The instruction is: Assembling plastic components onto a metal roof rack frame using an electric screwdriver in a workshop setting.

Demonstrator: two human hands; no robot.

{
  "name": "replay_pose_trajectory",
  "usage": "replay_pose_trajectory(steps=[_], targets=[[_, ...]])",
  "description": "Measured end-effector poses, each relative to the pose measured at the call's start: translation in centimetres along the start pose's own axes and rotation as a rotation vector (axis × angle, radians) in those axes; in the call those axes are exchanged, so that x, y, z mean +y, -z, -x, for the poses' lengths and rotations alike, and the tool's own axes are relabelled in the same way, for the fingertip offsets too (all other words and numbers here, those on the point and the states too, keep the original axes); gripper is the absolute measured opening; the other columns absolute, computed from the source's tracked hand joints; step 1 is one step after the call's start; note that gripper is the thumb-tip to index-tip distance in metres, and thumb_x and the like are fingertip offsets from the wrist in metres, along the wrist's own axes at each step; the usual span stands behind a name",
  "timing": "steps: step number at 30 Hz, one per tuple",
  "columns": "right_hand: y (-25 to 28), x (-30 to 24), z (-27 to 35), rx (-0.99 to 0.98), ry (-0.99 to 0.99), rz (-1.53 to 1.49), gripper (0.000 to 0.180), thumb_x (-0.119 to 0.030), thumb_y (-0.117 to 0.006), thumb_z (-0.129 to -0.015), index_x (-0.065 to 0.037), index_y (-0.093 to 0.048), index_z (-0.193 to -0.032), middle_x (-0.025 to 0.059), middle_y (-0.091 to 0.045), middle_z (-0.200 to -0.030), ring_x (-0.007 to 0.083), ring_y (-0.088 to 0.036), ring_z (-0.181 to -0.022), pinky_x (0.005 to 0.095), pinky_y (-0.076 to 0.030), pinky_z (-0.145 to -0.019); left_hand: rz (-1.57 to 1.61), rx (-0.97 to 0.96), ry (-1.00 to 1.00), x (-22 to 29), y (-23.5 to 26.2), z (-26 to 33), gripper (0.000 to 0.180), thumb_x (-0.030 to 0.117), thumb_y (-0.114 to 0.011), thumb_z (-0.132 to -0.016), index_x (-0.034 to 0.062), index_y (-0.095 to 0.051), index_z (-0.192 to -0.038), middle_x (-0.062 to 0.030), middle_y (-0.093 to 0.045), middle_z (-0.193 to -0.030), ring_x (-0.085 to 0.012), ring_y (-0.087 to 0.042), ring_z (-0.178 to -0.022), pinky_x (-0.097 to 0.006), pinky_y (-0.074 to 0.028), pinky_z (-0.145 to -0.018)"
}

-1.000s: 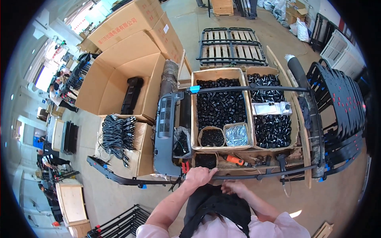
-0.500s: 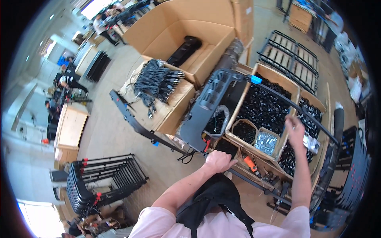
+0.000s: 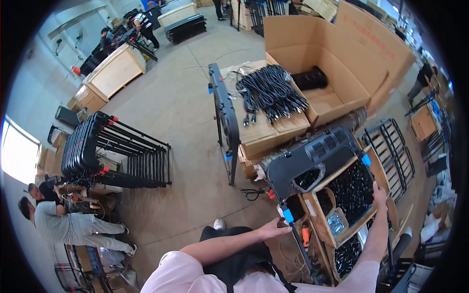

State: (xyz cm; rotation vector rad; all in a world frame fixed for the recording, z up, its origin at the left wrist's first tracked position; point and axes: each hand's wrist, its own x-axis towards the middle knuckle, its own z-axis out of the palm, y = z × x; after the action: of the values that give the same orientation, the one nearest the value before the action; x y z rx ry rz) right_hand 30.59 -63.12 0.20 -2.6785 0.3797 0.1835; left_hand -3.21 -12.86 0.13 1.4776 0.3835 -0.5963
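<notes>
A black metal frame carries a dark plastic console panel (image 3: 312,154) with vent slots, laid across the parts bins. Blue pieces are wrapped on its bars, one of them a blue band (image 3: 287,216) near me. My left hand (image 3: 272,229) is beside this near bar, fingers loosely curled and apart, with the fingertips at the tube. At the right, my right hand (image 3: 379,194) closes around the frame's far bar, above the wooden bin's edge. Beneath it a bin of small black parts (image 3: 349,190) shows, with a bag of silvery screws (image 3: 336,223) in one corner.
A bundle of black cables (image 3: 273,90) lies on a carton beside a large open cardboard box (image 3: 337,100). Another black upright (image 3: 225,112) leans there. Stacked black frames (image 3: 117,151) stand at left, near people (image 3: 73,219). An orange-handled tool (image 3: 306,235) lies by the bins.
My view has turned, so the bench appears farther right. My left hand has loosened from a fist beside the near bar. My right hand has gone from above the bins to the far bar.
</notes>
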Motion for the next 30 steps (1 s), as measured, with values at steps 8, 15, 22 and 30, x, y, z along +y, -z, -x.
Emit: replay_pose_trajectory(steps=[8, 15, 22, 30], targets=[[11.8, -15.4, 14.8, 0.261, 0.343, 0.150, 0.060, -0.054, -0.054, -0.105, 0.003, -0.073, -0.111, 0.0266, -0.070, -0.086, 0.0415, -0.070, -0.085, 0.0486, -0.051, -0.077, 0.600, -0.159, 0.184, -1.9, 3.1, 1.3, 0.036, 0.044, -0.061, -0.107, 0.0093, -0.070, -0.110, -0.0045, -0.072, -0.114, -0.0178, -0.068, -0.108, -0.037, -0.054, -0.098], [23.2, -30.3, 30.1, 0.604, 0.595, 0.216, 0.048, -0.041, -0.054, -0.109, 0.004, -0.069, -0.109, 0.0167, -0.065, -0.078, 0.0317, -0.060, -0.069, 0.0429, -0.046, -0.067, 0.693, -0.009, -0.166, 5.1, 14.7, 9.0, 0.026, 0.030, -0.057, -0.108, 0.0055, -0.064, -0.111, -0.0106, -0.073, -0.103, -0.0231, -0.070, -0.103, -0.041, -0.056, -0.091], [24.0, -46.0, 45.2, 0.589, 0.497, -0.028, 0.046, -0.039, -0.044, -0.114, -0.002, -0.061, -0.136, -0.0022, -0.044, -0.072, 0.0053, -0.035, -0.060, 0.0238, -0.026, -0.055, 0.706, 0.210, -0.605, 15.2, 34.0, 9.5, 0.041, 0.040, -0.064, -0.096, 0.0019, -0.060, -0.112, -0.0137, -0.068, -0.085, -0.0280, -0.071, -0.082, -0.042, -0.059, -0.079], [7.4, -55.8, 49.1, 0.251, 0.561, -0.383, 0.039, -0.034, -0.045, -0.111, -0.002, -0.051, -0.133, 0.0034, -0.058, -0.081, 0.0121, -0.056, -0.071, 0.0250, -0.045, -0.069, 0.386, 0.389, -0.800, 21.9, 56.5, 8.0, 0.044, 0.035, -0.061, -0.097, -0.0008, -0.062, -0.123, -0.0080, -0.069, -0.083, -0.0208, -0.071, -0.074, -0.027, -0.045, -0.060]])
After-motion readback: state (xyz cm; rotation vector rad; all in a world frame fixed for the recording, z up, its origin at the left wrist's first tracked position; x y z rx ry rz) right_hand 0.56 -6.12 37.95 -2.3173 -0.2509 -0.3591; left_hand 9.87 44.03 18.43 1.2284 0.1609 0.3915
